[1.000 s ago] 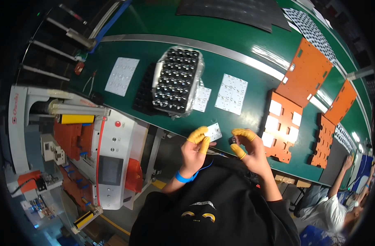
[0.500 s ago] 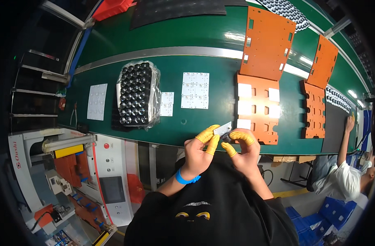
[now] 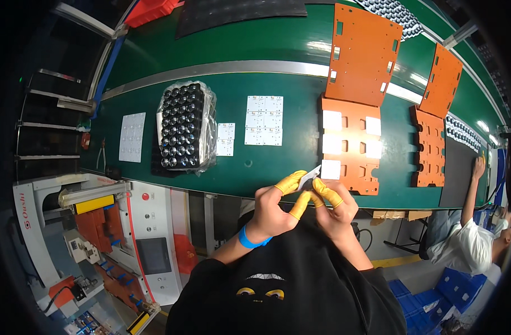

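Observation:
Yellow finger cots cover the fingertips of both hands, close together at the table's near edge. My left hand point(image 3: 275, 209) pinches a small white circuit board point(image 3: 308, 178), tilted, by its left side. At the board's right side, the thumb and fingers of my right hand point(image 3: 336, 209) close on a small dark piece, mostly hidden behind the fingers. Just beyond my right hand lies an orange fixture point(image 3: 353, 173) with square white boards point(image 3: 331, 169) set in its pockets; its orange cover plate point(image 3: 360, 56) lies beyond.
To the left stands a black tray of shiny round lenses point(image 3: 180, 128) in plastic wrap. White board panels point(image 3: 264, 120) lie beside it, with pliers point(image 3: 101, 156) farther left. A second orange fixture point(image 3: 428, 145) and a co-worker point(image 3: 467, 243) are at right; a machine point(image 3: 149, 240) stands lower left.
My hands have drawn together around the board, which is now tilted more steeply. My right thumb and fingers, spread apart before, have closed in at the board.

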Demonstrator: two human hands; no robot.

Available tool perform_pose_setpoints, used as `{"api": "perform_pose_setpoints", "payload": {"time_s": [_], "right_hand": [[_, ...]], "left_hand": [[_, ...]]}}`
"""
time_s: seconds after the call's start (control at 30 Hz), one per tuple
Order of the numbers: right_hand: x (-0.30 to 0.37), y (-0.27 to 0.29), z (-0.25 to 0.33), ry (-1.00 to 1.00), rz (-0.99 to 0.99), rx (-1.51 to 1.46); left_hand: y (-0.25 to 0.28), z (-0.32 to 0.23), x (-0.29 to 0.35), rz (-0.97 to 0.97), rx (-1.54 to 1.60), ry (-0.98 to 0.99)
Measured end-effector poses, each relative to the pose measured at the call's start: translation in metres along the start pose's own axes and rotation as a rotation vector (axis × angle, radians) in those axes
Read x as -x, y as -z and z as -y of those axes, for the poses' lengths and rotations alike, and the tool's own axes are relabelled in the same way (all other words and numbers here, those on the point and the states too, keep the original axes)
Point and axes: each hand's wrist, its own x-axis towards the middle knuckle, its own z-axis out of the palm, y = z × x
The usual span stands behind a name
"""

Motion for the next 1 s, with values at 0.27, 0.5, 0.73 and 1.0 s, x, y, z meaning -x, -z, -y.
{"api": "perform_pose_setpoints", "payload": {"time_s": [0.27,0.5,0.73,1.0], "right_hand": [[0.001,0.008,0.01,-0.116,0.08,0.07],[0.029,0.046,-0.017,-1.189,0.387,-1.022],[0.059,0.062,-0.036,-1.255,0.697,-1.318],[0.046,0.077,-0.044,-1.232,0.65,-1.184]], "left_hand": [[0.0,0.018,-0.006,0.097,0.316,0.241],[0.005,0.008,-0.004,0.462,0.247,-0.065],[-0.008,0.019,-0.004,0.657,0.294,-0.202],[-0.015,0.026,-0.007,0.724,0.283,-0.208]]}}
